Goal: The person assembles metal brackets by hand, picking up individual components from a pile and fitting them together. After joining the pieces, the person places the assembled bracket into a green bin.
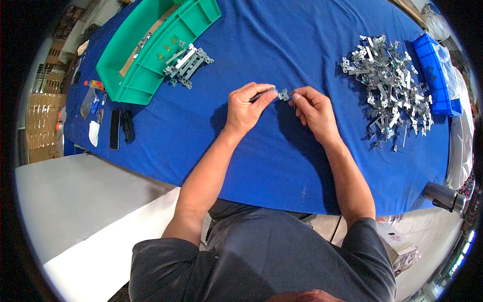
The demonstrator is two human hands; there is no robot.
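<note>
Over the middle of the blue cloth, my left hand point(247, 108) is closed on a small metal bracket point(283, 94), whose silvery end sticks out to the right past the fingertips. Part of the bracket is hidden by the fingers. My right hand point(313, 111) is just right of that end, thumb and index finger pinched together. Whatever lies between them is too small to make out. A heap of similar metal brackets point(390, 90) lies to the right. Several more brackets point(189, 64) lie side by side at the upper left.
A green bin point(143, 80) stands at the upper left, with small brass-coloured pieces beside it. A blue basket point(433, 75) is at the right edge. A black phone point(115, 129) lies at the left, and a dark metal cylinder point(444, 196) is at the lower right.
</note>
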